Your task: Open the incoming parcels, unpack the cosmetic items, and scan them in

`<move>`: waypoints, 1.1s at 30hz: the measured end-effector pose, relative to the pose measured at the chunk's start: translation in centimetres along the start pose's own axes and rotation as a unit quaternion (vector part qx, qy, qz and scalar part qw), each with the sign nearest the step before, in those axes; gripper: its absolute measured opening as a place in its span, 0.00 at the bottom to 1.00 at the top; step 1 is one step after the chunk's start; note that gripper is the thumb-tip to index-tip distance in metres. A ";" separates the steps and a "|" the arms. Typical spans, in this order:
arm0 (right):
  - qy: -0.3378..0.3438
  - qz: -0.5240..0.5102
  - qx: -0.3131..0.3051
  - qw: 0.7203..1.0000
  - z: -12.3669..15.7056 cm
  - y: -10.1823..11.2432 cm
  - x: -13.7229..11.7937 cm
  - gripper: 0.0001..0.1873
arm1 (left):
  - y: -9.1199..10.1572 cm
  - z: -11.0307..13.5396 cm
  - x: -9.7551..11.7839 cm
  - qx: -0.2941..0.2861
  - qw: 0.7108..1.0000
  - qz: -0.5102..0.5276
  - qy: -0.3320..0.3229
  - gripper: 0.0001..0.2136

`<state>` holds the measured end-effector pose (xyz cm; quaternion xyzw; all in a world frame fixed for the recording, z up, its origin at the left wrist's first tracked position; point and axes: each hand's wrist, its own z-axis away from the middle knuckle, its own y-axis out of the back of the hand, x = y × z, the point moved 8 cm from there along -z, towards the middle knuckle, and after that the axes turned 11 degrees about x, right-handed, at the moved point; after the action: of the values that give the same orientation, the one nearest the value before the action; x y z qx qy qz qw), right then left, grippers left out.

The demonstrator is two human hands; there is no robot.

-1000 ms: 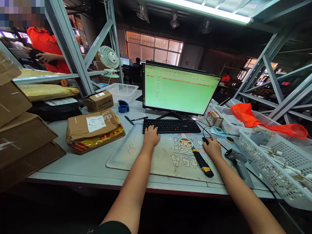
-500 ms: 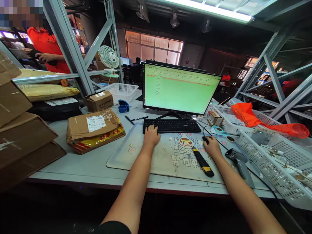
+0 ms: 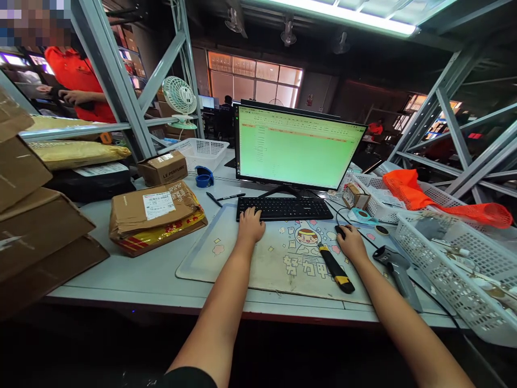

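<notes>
My left hand (image 3: 250,225) rests on the left end of a black keyboard (image 3: 285,208), fingers lying flat on the keys. My right hand (image 3: 352,242) is curled over a black mouse (image 3: 340,231) on a worn cartoon desk mat (image 3: 278,256). A monitor (image 3: 297,148) with a green spreadsheet stands behind the keyboard. A black and yellow utility knife (image 3: 335,267) lies on the mat between my hands. A grey barcode scanner (image 3: 398,272) lies just right of my right arm.
A taped brown parcel (image 3: 155,214), a small carton (image 3: 162,167) and stacked boxes (image 3: 36,215) fill the left side. White baskets (image 3: 452,258) and an orange net bag (image 3: 424,199) crowd the right. A person in an orange shirt (image 3: 78,81) stands behind the rack at far left.
</notes>
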<state>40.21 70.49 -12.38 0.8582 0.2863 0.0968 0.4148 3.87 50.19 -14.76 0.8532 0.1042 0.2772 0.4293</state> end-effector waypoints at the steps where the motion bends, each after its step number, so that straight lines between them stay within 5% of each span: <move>1: -0.003 0.002 -0.001 1.000 0.0 0.0 0.0 0.23 | 0.0 0.0 0.0 0.001 1.000 -0.001 0.000 0.26; 8: -0.030 0.023 -0.008 0.999 0.1 0.6 -0.2 0.29 | -0.2 0.0 -0.1 0.002 1.000 -0.002 0.001 0.26; 33: -0.039 0.036 -0.023 0.998 0.0 0.9 -0.3 0.24 | -0.1 0.0 0.0 -0.005 1.000 0.004 0.006 0.26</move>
<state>40.36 69.90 -11.65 0.8611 0.2368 0.0843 0.4419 3.84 50.27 -14.84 0.8497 0.1021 0.2845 0.4321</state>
